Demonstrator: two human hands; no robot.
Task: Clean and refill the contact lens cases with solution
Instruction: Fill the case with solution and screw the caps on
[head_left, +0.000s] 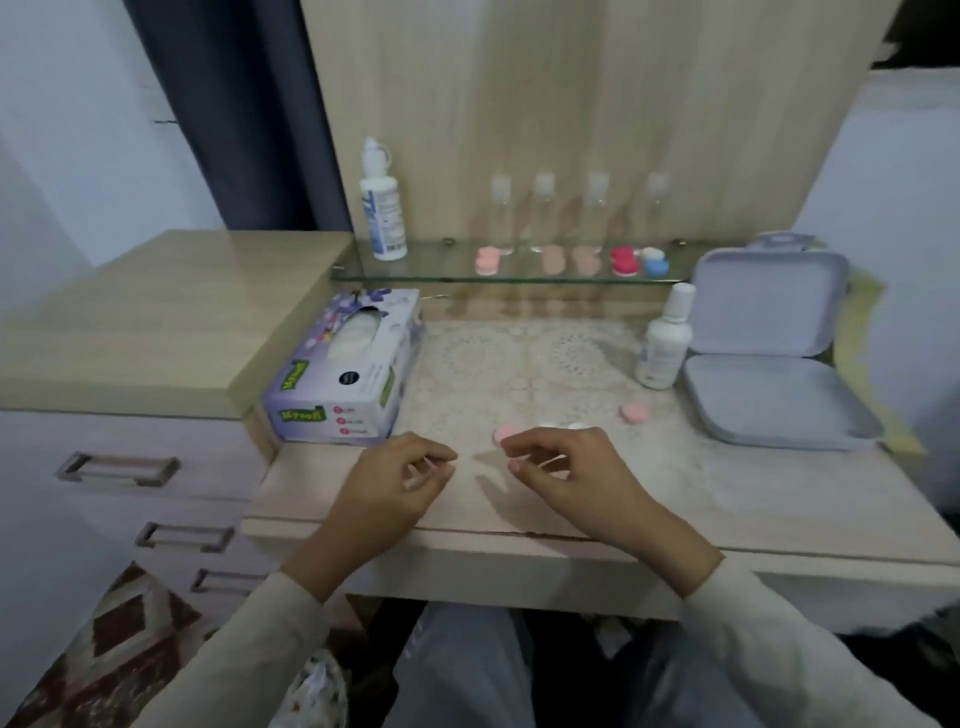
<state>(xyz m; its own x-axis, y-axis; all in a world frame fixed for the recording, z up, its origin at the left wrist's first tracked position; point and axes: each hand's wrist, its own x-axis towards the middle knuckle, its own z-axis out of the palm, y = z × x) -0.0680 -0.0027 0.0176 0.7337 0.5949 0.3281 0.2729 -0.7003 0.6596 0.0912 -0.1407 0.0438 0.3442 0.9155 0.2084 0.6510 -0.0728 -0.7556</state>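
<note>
My left hand (400, 475) and my right hand (566, 467) hover over the front of the table, fingers loosely curled, nothing visibly held. Just beyond my right hand lies a pink cap (505, 432) beside a whitish lens case (563, 427), partly hidden by my fingers. A second pink cap (636, 411) lies further right. A small white solution bottle (665, 340) stands at the right. On the glass shelf (441, 274) stand a larger solution bottle (383, 202) and several lens cases: pink (487, 261), beige (553, 261), red (624, 261), blue and white (655, 262).
A tissue box (348, 369) sits at the table's left. An open grey hinged box (769, 353) occupies the right. Several clear small bottles (545, 208) line the shelf's back. A drawer unit (124, 467) stands left, higher than the table.
</note>
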